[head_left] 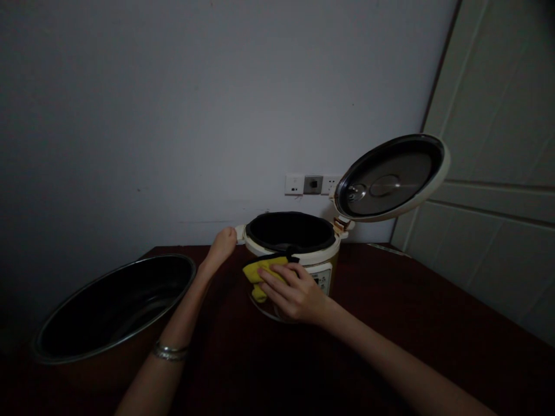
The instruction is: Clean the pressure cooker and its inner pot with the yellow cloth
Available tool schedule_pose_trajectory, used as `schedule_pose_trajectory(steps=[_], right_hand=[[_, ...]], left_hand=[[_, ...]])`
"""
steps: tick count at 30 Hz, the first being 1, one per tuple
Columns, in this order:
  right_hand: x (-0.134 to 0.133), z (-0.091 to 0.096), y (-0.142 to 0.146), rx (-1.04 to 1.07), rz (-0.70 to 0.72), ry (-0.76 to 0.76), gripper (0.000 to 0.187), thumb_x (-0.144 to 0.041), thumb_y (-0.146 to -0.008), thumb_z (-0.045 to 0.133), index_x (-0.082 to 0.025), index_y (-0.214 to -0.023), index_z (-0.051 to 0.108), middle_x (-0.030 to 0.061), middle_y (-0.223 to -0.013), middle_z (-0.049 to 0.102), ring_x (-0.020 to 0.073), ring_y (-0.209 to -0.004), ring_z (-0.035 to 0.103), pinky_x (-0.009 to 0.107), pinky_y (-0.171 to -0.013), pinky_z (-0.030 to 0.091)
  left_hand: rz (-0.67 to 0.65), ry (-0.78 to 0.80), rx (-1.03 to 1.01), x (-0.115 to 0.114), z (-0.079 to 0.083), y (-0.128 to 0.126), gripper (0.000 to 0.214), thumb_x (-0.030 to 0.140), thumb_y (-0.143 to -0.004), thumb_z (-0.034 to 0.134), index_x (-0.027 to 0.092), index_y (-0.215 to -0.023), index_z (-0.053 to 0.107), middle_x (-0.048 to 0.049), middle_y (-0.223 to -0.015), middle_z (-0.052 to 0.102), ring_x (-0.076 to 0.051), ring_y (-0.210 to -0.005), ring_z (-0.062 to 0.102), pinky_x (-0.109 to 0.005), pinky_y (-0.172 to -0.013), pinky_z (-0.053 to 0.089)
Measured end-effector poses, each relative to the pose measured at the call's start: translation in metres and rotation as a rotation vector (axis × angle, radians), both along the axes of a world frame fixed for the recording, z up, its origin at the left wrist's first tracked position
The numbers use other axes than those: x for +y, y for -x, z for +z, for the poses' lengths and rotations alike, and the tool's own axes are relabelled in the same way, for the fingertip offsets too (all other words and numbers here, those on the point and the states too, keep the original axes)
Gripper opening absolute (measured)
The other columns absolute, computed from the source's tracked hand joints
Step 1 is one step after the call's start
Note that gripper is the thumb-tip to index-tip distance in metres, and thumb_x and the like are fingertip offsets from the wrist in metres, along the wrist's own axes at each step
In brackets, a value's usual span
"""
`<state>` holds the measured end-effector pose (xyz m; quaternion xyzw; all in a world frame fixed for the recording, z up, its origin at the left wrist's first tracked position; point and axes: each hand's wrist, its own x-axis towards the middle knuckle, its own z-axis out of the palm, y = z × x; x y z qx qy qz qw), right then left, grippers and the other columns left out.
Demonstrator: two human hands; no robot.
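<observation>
A white rice cooker point(327, 255) stands on the dark table, its round lid point(390, 184) tilted up on the right-hand hinge. The dark inside of its body faces up. My left hand point(224, 244) is closed around the handle point(240, 233) on the cooker's left side. With my right hand point(298, 292) I press a yellow cloth point(252, 274) with a dark edge against the front of the cooker, left of its control panel point(323, 278). The fingers lie bent over the cloth and hide part of it.
A large dark inner pot point(177, 261) with a shiny rim sits at the left, beside my left forearm. Behind the cooker, wall sockets point(295, 185) are set in the pale wall. A panelled door point(485, 231) stands at the right, past the table point(381, 312).
</observation>
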<state>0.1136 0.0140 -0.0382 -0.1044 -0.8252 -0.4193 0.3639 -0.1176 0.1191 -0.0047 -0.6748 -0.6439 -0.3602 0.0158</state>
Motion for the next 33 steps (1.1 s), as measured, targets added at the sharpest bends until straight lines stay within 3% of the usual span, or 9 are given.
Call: schedule_pose_trajectory(steps=[4,10,17,20,22,25,29,33], right_hand=[[0.007,-0.006,-0.039,-0.010,0.080,-0.008,0.022,-0.019,-0.086,0.050,-0.020,-0.100,0.067,0.0025,-0.121,0.061,0.0214,-0.103,0.057,0.037,-0.076,0.047],[0.025,-0.033,-0.106,0.102,0.124,0.162,0.028,-0.020,-0.085,0.053,-0.024,-0.110,0.063,0.0060,-0.114,0.065,0.0238,-0.116,0.051,0.045,-0.088,0.047],[0.013,-0.093,-0.109,0.549,0.134,0.364,0.041,-0.009,-0.078,0.058,-0.024,-0.117,0.061,0.0106,-0.113,0.064,0.0264,-0.112,0.054,0.043,-0.081,0.054],[0.000,-0.109,-0.106,0.533,0.107,0.448,0.039,-0.010,-0.081,0.056,-0.025,-0.116,0.061,0.0096,-0.110,0.065,0.0254,-0.112,0.054,0.042,-0.081,0.055],[-0.005,-0.107,-0.107,0.461,0.108,0.493,0.039,-0.010,-0.081,0.056,-0.025,-0.116,0.061,0.0098,-0.110,0.065,0.0252,-0.114,0.052,0.043,-0.082,0.054],[-0.004,-0.090,-0.108,0.472,0.152,0.506,0.039,-0.009,-0.080,0.056,-0.026,-0.116,0.062,0.0094,-0.111,0.065,0.0244,-0.112,0.053,0.044,-0.083,0.053],[0.012,-0.070,-0.104,0.740,0.187,0.528,0.035,-0.014,-0.081,0.058,-0.028,-0.112,0.064,0.0094,-0.119,0.061,0.0229,-0.110,0.055,0.045,-0.089,0.048],[0.029,-0.080,-0.099,1.018,0.167,0.689,0.031,-0.025,-0.083,0.056,-0.024,-0.114,0.063,0.0112,-0.123,0.059,0.0234,-0.115,0.053,0.049,-0.097,0.041]], left_hand=[[-0.012,-0.007,-0.014,-0.001,0.000,0.001,0.035,0.024,-0.084,0.025,0.016,-0.067,0.054,-0.0101,-0.073,0.062,-0.019,-0.071,0.055,-0.030,-0.066,0.040],[-0.021,-0.028,-0.039,-0.004,0.001,-0.001,0.032,0.025,-0.083,0.024,0.018,-0.063,0.048,-0.0083,-0.071,0.059,-0.018,-0.068,0.052,-0.029,-0.065,0.039],[0.001,-0.035,-0.085,-0.006,0.001,-0.005,0.031,0.028,-0.082,0.023,0.019,-0.060,0.044,-0.0042,-0.063,0.053,-0.017,-0.064,0.049,-0.028,-0.061,0.037],[0.005,-0.045,-0.101,-0.006,0.002,-0.006,0.031,0.028,-0.081,0.023,0.020,-0.059,0.043,-0.0039,-0.062,0.052,-0.016,-0.063,0.048,-0.028,-0.060,0.036],[0.003,-0.050,-0.109,-0.007,0.002,-0.006,0.031,0.029,-0.080,0.023,0.020,-0.058,0.043,-0.0039,-0.061,0.053,-0.016,-0.063,0.048,-0.028,-0.060,0.037],[0.003,-0.053,-0.110,-0.009,0.004,-0.007,0.030,0.028,-0.080,0.024,0.020,-0.057,0.042,-0.0037,-0.061,0.053,-0.016,-0.063,0.048,-0.028,-0.060,0.038],[0.016,-0.044,-0.108,-0.009,0.006,-0.006,0.029,0.027,-0.078,0.025,0.021,-0.055,0.041,-0.0034,-0.059,0.051,-0.016,-0.062,0.047,-0.028,-0.060,0.038],[0.018,-0.033,-0.112,-0.008,0.006,-0.006,0.029,0.028,-0.077,0.026,0.021,-0.054,0.041,-0.0028,-0.057,0.050,-0.016,-0.059,0.046,-0.027,-0.058,0.037]])
